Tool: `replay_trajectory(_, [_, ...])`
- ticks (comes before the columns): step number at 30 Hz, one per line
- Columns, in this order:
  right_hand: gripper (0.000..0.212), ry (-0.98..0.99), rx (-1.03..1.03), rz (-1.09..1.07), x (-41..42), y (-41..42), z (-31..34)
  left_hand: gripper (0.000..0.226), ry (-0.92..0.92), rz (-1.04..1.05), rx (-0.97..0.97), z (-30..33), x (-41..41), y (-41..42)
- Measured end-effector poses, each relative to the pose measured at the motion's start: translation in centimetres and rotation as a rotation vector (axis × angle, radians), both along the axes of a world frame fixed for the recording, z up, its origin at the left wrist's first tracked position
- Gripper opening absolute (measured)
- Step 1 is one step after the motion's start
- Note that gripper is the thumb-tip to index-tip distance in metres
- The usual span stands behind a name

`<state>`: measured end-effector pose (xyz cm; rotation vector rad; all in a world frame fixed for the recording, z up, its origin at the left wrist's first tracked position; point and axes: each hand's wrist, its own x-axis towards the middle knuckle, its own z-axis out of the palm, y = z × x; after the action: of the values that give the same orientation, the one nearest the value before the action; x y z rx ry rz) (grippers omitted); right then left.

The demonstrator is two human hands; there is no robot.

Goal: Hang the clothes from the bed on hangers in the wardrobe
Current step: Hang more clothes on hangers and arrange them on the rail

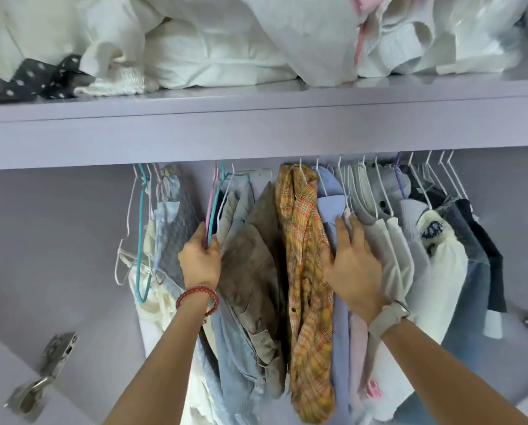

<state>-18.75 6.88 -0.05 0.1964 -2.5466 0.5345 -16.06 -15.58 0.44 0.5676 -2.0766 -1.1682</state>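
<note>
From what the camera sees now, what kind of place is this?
Most likely the inside of a bedroom wardrobe. Shirts such as a plaid shirt hang on hangers under a lilac shelf, white bedding is piled on that shelf, and a door hinge shows at the lower left.

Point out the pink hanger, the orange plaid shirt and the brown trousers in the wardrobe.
pink hanger (210, 210), head view, on its long side arm above the left hand.
orange plaid shirt (310, 332), head view, mid-front of the fabric.
brown trousers (253, 262), head view, upper leg.
</note>
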Motion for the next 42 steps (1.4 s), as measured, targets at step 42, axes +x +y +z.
replay_trajectory(42, [0.046,-0.354,-0.353,0.415,-0.4,1.4,0.2,0.048,-0.072,-0.619,0.108,-2.4,-2.5,11.4])
